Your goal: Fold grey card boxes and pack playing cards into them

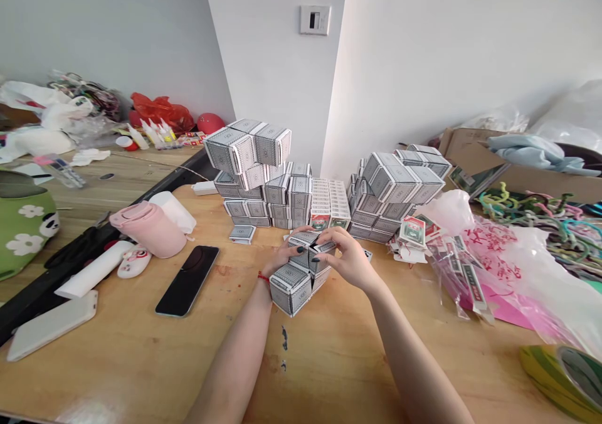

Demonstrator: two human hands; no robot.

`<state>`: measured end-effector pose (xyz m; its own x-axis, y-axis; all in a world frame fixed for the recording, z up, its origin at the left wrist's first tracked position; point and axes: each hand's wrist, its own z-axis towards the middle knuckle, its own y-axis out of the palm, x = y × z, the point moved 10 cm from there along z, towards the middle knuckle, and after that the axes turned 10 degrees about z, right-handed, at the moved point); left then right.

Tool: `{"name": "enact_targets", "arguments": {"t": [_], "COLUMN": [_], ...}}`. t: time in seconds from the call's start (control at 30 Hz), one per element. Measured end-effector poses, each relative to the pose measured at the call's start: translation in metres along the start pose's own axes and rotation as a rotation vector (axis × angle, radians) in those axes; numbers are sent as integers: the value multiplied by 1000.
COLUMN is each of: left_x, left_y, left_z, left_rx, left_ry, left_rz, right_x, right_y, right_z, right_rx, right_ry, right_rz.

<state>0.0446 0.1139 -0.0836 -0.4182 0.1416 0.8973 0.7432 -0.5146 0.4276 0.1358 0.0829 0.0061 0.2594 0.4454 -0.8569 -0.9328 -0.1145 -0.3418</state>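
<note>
- The left hand (282, 259) is gripping the near side of a cluster of grey-patterned card packs (294, 283) from above, its fingers (297, 249) curled over the top edge and lying close together.
- The right hand (347, 259) is bearing on the same cluster from the other side, its fingers (324, 253) slightly spread, the fingertips pressing on the upper packs and pinching them toward the left hand.
- The cluster is sitting on the wooden table (141, 361) at lower centre of the frame, its packs standing at angles to one another, with a gap showing between the upper ones.
- Two tall stacks of joined grey packs are rising just ahead: the left stack (254, 173) and the right stack (395, 192), both looking finished as far as the frame shows.
- Between them, a block of white-edged packs (329, 201) is standing in tidy rows, labelled in red and green.
- Loose labelled packs (412, 234) are lying in a heap at the foot of the right stack — these look unworked so far — beside a pink printed plastic bag (498, 261).
- Around the table, a black smartphone (188, 280) and a pink flask (148, 229) are lying to the left, and a cardboard box (475, 167) is standing at upper right.
</note>
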Motion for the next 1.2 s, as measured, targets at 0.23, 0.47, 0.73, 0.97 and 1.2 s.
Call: {"name": "enact_targets", "arguments": {"t": [0.23, 0.47, 0.73, 0.97, 1.2], "left_x": [-2, -5, -11, -10, -7], "left_y": [0, 6, 3, 6, 5], "left_z": [1, 0, 0, 0, -1], "left_rx": [-20, -51, -75, -62, -20], "left_ry": [-42, -18, -70, -77, -71], "left_rz": [39, -8, 58, 76, 86], "right_x": [5, 3, 2, 10, 10], "right_y": [-4, -5, -3, -6, -9], "right_z": [0, -1, -2, -3, -5], "right_rx": [56, 64, -7, 18, 30], "right_ry": [28, 59, 94, 151, 165], "right_rz": [0, -65, -101, -154, -104]}}
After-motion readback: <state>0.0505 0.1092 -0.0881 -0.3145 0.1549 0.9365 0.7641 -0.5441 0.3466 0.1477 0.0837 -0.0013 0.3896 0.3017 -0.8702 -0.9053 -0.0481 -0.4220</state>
